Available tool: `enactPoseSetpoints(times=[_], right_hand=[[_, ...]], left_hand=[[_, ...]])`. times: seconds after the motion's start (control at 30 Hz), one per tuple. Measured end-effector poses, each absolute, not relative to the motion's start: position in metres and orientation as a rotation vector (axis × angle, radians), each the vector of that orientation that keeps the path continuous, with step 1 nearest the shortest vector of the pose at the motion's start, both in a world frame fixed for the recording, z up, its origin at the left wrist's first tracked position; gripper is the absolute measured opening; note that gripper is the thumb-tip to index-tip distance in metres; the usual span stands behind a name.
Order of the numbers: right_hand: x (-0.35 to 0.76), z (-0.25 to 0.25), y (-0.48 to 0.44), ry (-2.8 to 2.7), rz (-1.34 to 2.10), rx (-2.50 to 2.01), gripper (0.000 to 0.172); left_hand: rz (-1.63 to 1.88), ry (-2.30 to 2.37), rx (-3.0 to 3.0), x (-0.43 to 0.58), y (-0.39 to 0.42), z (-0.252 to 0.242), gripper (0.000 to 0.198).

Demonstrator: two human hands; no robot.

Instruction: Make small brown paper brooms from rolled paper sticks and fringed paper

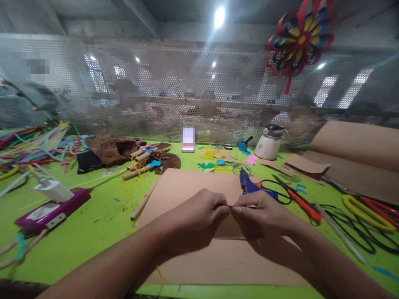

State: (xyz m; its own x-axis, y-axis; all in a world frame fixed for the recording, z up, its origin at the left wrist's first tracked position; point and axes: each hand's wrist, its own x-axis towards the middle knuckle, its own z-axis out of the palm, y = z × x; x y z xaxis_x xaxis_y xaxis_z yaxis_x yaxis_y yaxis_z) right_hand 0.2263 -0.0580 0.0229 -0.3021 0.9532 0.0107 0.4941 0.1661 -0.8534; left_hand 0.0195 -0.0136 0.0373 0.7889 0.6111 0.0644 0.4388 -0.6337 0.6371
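Note:
My left hand (207,209) and my right hand (262,209) meet in front of me, thumbs and fingers pinched on the top edge of a small piece of brown paper (229,230). The piece hangs below my fingertips, partly hidden by the hands and in shadow. Under them a large sheet of brown kraft paper (174,187) lies on the green table (102,249). Just beyond my right hand a blue glue gun (249,185) rests at the sheet's far edge.
Scissors with red handles (305,203), yellow-handled scissors (368,214) and black cable lie to the right. A purple power strip (56,211) sits at the left. Rolled paper tubes (143,160), a phone (188,139), a white jug (268,143) and a kraft paper roll (358,141) stand farther back.

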Motion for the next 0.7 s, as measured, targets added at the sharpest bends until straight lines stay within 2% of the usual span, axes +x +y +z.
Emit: enactPoseSetpoints(times=[0.13, 0.33, 0.5, 0.7], right_hand=[[0.242, 0.030, -0.058, -1.918, 1.038, -1.317, 0.042], [0.259, 0.042, -0.059, -1.873, 0.954, -1.334, 0.040], [0.259, 0.042, -0.058, -1.864, 0.937, -1.324, 0.040], [0.257, 0.040, -0.057, -1.959, 0.886, -1.299, 0.041]], left_hand=[[0.382, 0.770, 2.362, 0.015, -0.013, 0.037, 0.033], [0.432, 0.742, 2.083, 0.018, -0.011, 0.039, 0.027], [0.489, 0.740, 1.957, 0.017, -0.003, 0.037, 0.011], [0.421, 0.721, 1.954, 0.013, 0.015, 0.030, 0.008]])
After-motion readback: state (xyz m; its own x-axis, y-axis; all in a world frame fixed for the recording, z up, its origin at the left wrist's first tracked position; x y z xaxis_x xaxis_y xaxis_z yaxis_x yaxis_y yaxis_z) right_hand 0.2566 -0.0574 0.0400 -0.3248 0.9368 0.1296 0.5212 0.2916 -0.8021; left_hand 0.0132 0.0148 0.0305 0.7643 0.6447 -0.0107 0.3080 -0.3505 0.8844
